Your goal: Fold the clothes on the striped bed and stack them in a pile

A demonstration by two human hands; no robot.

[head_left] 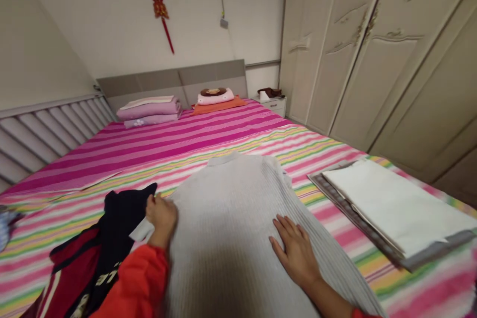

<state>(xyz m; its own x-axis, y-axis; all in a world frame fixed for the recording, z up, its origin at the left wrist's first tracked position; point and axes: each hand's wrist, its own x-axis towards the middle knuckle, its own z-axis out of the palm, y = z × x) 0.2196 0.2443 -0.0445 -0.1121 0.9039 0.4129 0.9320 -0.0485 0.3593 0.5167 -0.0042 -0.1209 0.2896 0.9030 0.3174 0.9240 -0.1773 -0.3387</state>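
Seeing grey sweater [223, 203] under our spread right hand [297, 252] — left hand [163, 216] curled, can't tell if pinching — uneven tug might wrinkle it.

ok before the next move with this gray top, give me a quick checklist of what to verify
1. Gray ribbed top laid out on the striped sheet: ok, spread broad, collar toward the headboard.
2. Right hand flat on the top: ok, fingers extended.
3. Left hand gripping fabric: cannot tell, fingers curled at the top's left edge.
4. Navy garment well away from the left hand: not ok, it lies right beside it.
5. White folded cloth apart from the top: ok, sheet shows between.
6. Bottom hem straight: cannot tell, out of frame.
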